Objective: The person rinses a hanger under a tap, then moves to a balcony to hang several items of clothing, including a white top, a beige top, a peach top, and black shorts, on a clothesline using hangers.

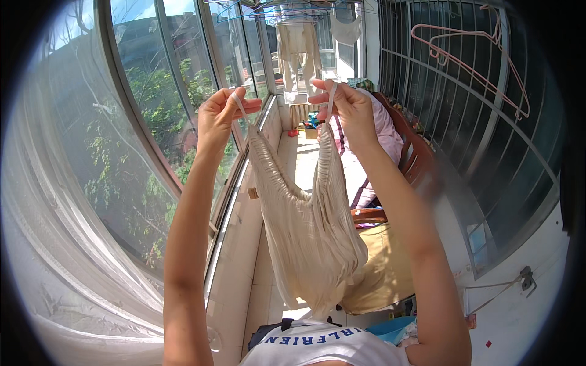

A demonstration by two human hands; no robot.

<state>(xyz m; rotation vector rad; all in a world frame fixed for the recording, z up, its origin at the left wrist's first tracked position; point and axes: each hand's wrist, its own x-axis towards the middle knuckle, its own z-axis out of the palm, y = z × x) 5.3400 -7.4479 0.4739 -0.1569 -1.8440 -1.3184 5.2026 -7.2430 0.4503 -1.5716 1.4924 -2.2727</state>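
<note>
A cream garment with thin straps and a gathered upper edge hangs in the middle of the view, in front of my body. My left hand is raised at the window side, its fingers closed on one strap. At about the same height, my right hand pinches the other strap, with some fingers spread. Between the two straps the gathered edge sags in a curve. A small tan tag sticks out from the garment's left side.
Windows and a sheer white curtain line the left. Ahead, light clothes hang below several hangers. Pink hangers hang by the barred window at right. A wooden bench with pink bedding and a tan mat stand below.
</note>
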